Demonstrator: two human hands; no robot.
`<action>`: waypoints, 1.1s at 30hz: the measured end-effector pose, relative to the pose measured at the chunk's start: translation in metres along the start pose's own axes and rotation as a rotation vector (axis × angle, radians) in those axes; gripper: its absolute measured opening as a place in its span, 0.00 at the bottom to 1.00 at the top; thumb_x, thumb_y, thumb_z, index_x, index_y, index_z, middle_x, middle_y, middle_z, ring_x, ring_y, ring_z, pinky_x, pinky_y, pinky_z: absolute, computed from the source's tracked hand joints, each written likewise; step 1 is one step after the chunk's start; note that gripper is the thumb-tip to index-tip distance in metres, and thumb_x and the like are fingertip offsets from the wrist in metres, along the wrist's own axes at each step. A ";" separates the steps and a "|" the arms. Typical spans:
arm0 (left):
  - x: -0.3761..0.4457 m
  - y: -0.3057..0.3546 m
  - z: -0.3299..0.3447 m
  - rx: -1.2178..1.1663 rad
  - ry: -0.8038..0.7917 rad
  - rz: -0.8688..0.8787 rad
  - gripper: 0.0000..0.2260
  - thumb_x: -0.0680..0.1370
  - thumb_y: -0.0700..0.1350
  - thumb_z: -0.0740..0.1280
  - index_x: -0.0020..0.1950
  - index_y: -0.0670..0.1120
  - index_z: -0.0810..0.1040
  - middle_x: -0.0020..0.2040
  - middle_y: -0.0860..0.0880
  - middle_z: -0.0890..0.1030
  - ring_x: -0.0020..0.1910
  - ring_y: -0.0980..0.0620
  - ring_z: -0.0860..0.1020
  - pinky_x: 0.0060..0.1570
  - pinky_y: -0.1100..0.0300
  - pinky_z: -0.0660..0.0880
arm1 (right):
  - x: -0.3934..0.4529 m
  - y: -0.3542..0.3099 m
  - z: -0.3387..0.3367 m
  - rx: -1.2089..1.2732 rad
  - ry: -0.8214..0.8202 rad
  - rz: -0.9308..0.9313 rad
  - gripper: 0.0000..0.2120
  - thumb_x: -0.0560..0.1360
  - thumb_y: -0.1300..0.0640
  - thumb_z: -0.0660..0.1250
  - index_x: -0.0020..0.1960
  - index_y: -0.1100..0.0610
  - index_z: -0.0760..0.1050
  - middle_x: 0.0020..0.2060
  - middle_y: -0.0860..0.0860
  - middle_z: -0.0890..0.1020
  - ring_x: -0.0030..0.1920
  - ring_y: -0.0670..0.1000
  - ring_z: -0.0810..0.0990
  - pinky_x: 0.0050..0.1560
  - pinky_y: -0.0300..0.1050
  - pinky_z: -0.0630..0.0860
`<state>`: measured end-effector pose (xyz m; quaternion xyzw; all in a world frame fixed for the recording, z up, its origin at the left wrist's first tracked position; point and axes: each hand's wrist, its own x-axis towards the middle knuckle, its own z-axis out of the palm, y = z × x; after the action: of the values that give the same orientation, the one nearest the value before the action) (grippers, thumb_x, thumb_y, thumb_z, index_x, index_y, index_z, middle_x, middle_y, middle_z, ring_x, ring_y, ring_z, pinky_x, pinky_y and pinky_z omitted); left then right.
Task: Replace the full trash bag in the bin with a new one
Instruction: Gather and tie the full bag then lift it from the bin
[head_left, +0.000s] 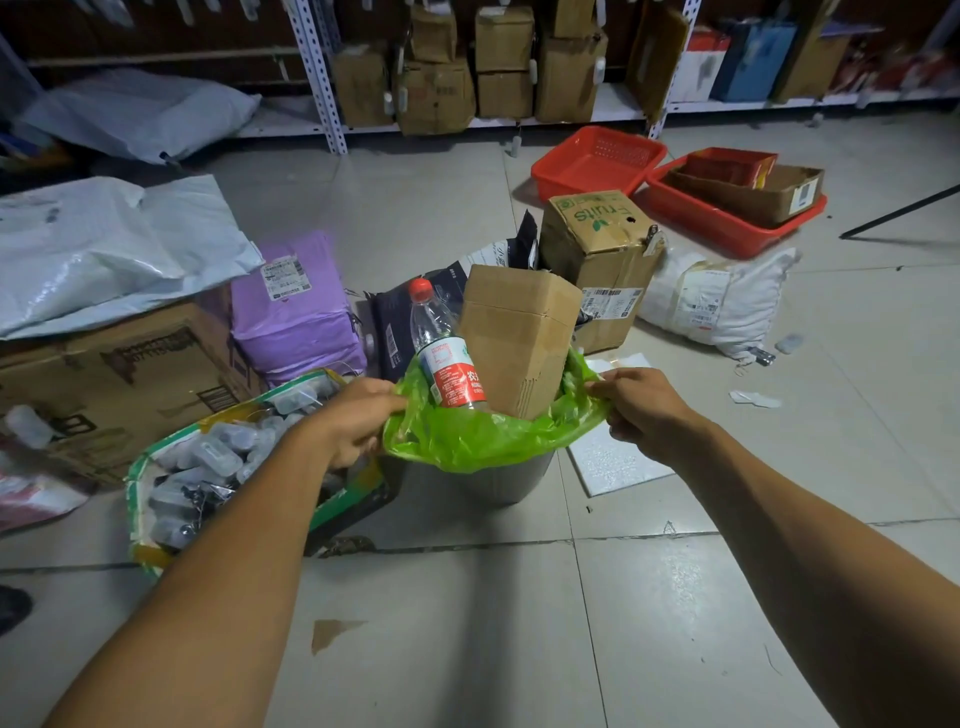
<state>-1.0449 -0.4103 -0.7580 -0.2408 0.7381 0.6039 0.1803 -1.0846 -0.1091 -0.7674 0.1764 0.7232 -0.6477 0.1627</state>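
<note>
Both bare hands are on the bright green plastic trash bag (478, 441). Left hand (353, 421) is closed on the bag's left rim, fingers pinching the film. Right hand (641, 402) is closed on the right rim, same grip. Arms reach in from the bottom corners of the head view.

The bag sits inside the grey round plastic bin (493, 480), its rim folded over the bin's edge on the near side. The bin stands on the pale tiled floor (467, 623), centre frame.

Bag contents stick up well above the rim: a clear plastic bottle with red cap and red label (441, 348), tilted left, and a brown cardboard box (517, 338) just right of it, touching or nearly so.

Surroundings: an open green-edged carton of small clear wrapped items (208, 467) just left of the bin, partly under the left forearm. A purple plastic mailer parcel (296, 312) behind that. A brown "Fruits" cardboard box (597, 249) behind the bin. Two red plastic baskets (597, 161) further back right. White flat foam sheet (613, 462) on the floor right of the bin, under the right hand.
</note>
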 end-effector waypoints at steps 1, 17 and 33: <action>0.002 0.002 -0.001 -0.042 0.062 0.031 0.06 0.81 0.39 0.64 0.53 0.38 0.78 0.44 0.40 0.83 0.35 0.48 0.81 0.33 0.58 0.79 | 0.001 -0.003 0.001 0.018 0.022 -0.009 0.08 0.77 0.66 0.66 0.39 0.62 0.75 0.26 0.53 0.66 0.23 0.48 0.61 0.22 0.35 0.59; 0.066 0.039 -0.006 -0.414 0.427 0.021 0.11 0.74 0.47 0.72 0.51 0.43 0.78 0.39 0.45 0.82 0.35 0.48 0.82 0.34 0.55 0.79 | 0.062 -0.025 0.025 0.146 0.222 0.018 0.21 0.72 0.59 0.67 0.65 0.59 0.74 0.54 0.59 0.81 0.50 0.58 0.81 0.34 0.43 0.75; 0.072 0.053 0.015 0.297 0.660 0.402 0.09 0.80 0.43 0.63 0.48 0.43 0.82 0.43 0.45 0.81 0.44 0.43 0.77 0.44 0.54 0.72 | 0.093 -0.024 0.028 -0.295 0.353 -0.176 0.07 0.71 0.63 0.68 0.45 0.58 0.85 0.43 0.57 0.85 0.46 0.59 0.83 0.50 0.56 0.82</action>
<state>-1.1349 -0.3979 -0.7584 -0.2438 0.8678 0.4044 -0.1548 -1.1783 -0.1349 -0.7922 0.1975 0.8398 -0.5058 0.0006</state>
